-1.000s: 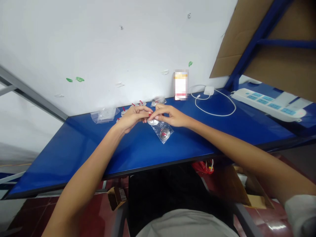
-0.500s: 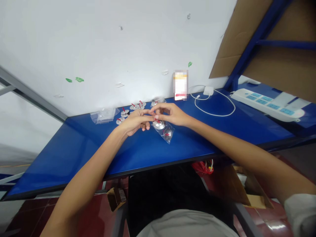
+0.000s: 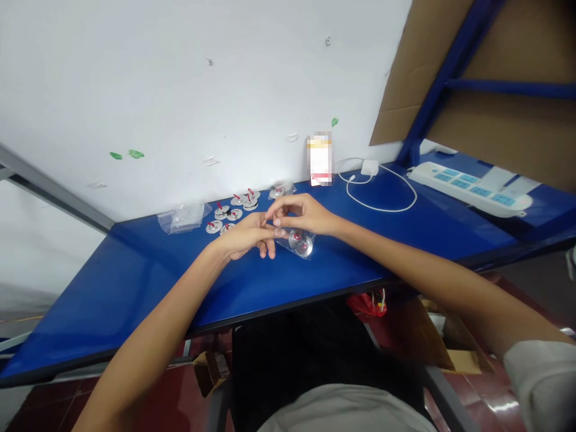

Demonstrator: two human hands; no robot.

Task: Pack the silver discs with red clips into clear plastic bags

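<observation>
The bag's [image 3: 308, 256] upper end is hidden by fingers; its two discs [image 3: 305, 247] show through glare, overlapping, each with a red bit. It lies just below the right hand [image 3: 307, 215] and to the right of the left hand [image 3: 252, 236], whose thumb and forefinger pinch its top edge, other fingers loose. The right thumb and forefinger are bent close together there; whether they grip it too, I cannot tell. The left hand partly covers the loose discs [image 3: 234, 214]. Beyond lie flat bags [image 3: 184, 217], a second bag [image 3: 281, 189], a pixelated upright object [image 3: 320, 159] and a cable [image 3: 391, 210].
</observation>
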